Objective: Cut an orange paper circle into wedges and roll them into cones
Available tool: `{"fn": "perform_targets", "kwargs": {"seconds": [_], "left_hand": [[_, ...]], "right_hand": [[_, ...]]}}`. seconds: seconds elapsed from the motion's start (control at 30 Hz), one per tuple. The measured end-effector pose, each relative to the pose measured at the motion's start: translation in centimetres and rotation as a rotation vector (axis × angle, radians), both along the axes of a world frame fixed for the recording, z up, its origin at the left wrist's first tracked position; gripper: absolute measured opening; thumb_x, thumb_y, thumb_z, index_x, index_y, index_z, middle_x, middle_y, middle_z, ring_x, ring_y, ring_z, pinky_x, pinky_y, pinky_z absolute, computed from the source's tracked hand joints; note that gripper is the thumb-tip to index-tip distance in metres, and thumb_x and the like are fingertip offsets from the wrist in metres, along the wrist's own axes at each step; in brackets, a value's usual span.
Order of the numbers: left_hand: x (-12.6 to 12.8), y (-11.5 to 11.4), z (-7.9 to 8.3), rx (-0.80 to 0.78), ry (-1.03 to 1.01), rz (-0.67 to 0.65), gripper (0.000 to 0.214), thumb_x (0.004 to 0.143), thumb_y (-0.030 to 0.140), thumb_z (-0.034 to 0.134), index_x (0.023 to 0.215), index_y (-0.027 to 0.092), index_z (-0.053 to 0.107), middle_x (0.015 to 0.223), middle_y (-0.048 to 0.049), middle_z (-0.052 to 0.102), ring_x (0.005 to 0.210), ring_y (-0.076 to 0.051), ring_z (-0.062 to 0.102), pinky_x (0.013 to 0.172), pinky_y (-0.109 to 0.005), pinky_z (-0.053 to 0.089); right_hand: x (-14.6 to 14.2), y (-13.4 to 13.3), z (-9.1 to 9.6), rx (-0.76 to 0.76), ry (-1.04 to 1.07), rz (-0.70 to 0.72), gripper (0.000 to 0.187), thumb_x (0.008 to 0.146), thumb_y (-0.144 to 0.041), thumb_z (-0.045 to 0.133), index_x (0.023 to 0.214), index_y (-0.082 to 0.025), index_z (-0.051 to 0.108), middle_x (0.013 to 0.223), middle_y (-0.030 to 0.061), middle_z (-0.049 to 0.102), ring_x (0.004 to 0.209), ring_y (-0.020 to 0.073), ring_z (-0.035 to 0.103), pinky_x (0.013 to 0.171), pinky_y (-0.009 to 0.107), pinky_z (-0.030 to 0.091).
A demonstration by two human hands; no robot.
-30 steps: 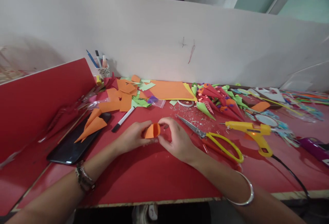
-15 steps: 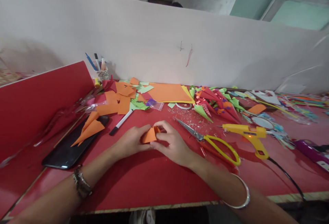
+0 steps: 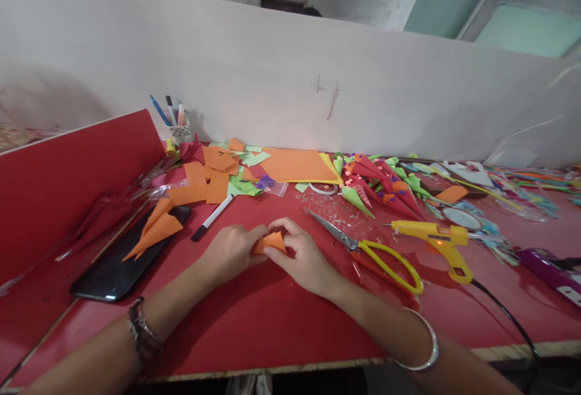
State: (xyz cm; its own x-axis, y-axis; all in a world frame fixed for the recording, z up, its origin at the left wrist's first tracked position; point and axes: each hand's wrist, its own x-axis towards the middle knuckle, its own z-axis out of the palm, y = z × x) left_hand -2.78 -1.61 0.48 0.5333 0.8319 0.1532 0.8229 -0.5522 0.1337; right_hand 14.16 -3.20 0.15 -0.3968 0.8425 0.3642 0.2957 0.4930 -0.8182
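Observation:
Between my two hands is a small piece of orange paper [image 3: 271, 242], curled into a roll. My left hand [image 3: 231, 251] grips its left end, with the fingertips partly hidden behind the paper. From the other side my right hand [image 3: 303, 256] pinches it, thumb in front and fingers behind. A white marker with a black cap [image 3: 212, 218] lies just beyond my left hand. Scissors with yellow handles [image 3: 363, 248] rest to the right of my right hand, blades pointing away to the left. Rolled orange paper cones [image 3: 157, 228] lie on a black phone [image 3: 129, 262] at the left.
A yellow glue gun [image 3: 433, 238] with a lit orange light stands at the right, its cord running over the front edge. Decorated paper cones [image 3: 381, 183] are heaped behind the scissors. Orange sheets [image 3: 295, 165] and a pen cup [image 3: 180, 133] are at the back, before a white partition [image 3: 227, 68].
The orange paper has turned in my fingers, from an upright, open curl to a flatter, tighter roll lying sideways. My right thumb now presses on its front.

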Motion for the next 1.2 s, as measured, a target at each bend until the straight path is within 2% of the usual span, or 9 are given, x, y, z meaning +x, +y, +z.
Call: {"fn": "perform_targets", "kwargs": {"seconds": [0.13,0.2,0.27,0.33,0.5,0.73,0.87,1.07,1.2], "left_hand": [[0.01,0.06,0.23,-0.174,-0.208,0.005,0.036,0.077,0.053,0.047,0.069,0.017,0.049,0.053,0.0014,0.054,0.047,-0.012,0.050,0.046,-0.021,0.028],[-0.13,0.19,0.29,-0.306,-0.313,-0.031,0.038,0.082,0.051,0.041,0.067,0.017,0.047,0.047,0.0039,0.051,0.042,-0.010,0.047,0.046,-0.020,0.030],[-0.25,0.26,0.31,-0.359,-0.354,-0.060,0.036,0.085,0.047,0.036,0.067,0.017,0.046,0.044,0.0055,0.047,0.039,-0.009,0.045,0.045,-0.019,0.030],[-0.25,0.27,0.29,-0.319,-0.299,-0.089,0.034,0.085,0.044,0.035,0.068,0.017,0.047,0.047,0.0046,0.048,0.041,-0.009,0.045,0.044,-0.020,0.029],[0.03,0.19,-0.02,-0.165,-0.019,-0.141,0.033,0.089,0.041,0.028,0.081,0.017,0.050,0.061,-0.0018,0.057,0.050,-0.016,0.053,0.046,-0.024,0.028],[0.11,0.24,-0.14,-0.084,0.194,-0.101,0.040,0.091,0.043,0.020,0.090,0.016,0.049,0.067,-0.0065,0.062,0.058,-0.020,0.058,0.049,-0.026,0.030],[0.11,0.16,0.02,-0.082,0.239,-0.087,0.038,0.092,0.041,0.020,0.092,0.015,0.048,0.068,-0.0068,0.063,0.059,-0.021,0.059,0.049,-0.026,0.030],[0.02,0.07,0.07,-0.077,0.177,-0.086,0.035,0.091,0.039,0.021,0.091,0.016,0.048,0.069,-0.0068,0.062,0.060,-0.021,0.059,0.049,-0.026,0.032],[0.04,0.05,0.03,-0.053,0.192,-0.100,0.033,0.091,0.038,0.024,0.088,0.016,0.048,0.066,-0.0065,0.061,0.058,-0.021,0.058,0.049,-0.026,0.032]], "right_hand": [[0.08,0.29,-0.06,-0.022,0.071,-0.055,0.015,0.082,-0.023,0.048,0.077,-0.017,0.061,0.089,0.0033,0.051,0.088,0.0149,0.052,0.081,0.028,0.042],[0.11,0.40,-0.02,-0.039,0.102,-0.074,0.014,0.081,-0.023,0.047,0.079,-0.018,0.060,0.088,0.0028,0.051,0.087,0.0146,0.052,0.080,0.027,0.042],[0.12,0.43,-0.03,-0.066,0.126,-0.078,0.010,0.079,-0.024,0.050,0.080,-0.018,0.058,0.087,0.0018,0.051,0.085,0.0141,0.052,0.078,0.027,0.042],[0.11,0.38,-0.06,-0.098,0.138,-0.082,0.008,0.077,-0.026,0.054,0.080,-0.018,0.055,0.084,0.0005,0.052,0.082,0.0136,0.053,0.076,0.026,0.042],[0.12,0.16,-0.03,-0.144,0.126,-0.089,0.021,0.072,-0.031,0.061,0.086,-0.020,0.051,0.080,-0.0015,0.054,0.074,0.0132,0.054,0.071,0.026,0.042],[0.13,0.20,0.21,-0.086,0.116,-0.095,0.011,0.081,-0.026,0.047,0.076,-0.019,0.053,0.084,0.0010,0.053,0.080,0.0136,0.054,0.073,0.025,0.041],[0.24,0.43,0.03,-0.056,0.134,-0.077,0.018,0.085,-0.025,0.039,0.076,-0.018,0.052,0.082,0.0013,0.052,0.078,0.0128,0.052,0.072,0.024,0.040],[0.30,0.45,0.26,-0.078,0.179,-0.076,0.026,0.088,-0.029,0.032,0.071,-0.018,0.048,0.074,0.0003,0.047,0.069,0.0120,0.049,0.065,0.024,0.040],[0.33,0.21,0.48,-0.057,0.116,-0.077,0.015,0.083,-0.031,0.044,0.075,-0.019,0.050,0.082,0.0003,0.050,0.078,0.0130,0.052,0.072,0.025,0.041]]}}
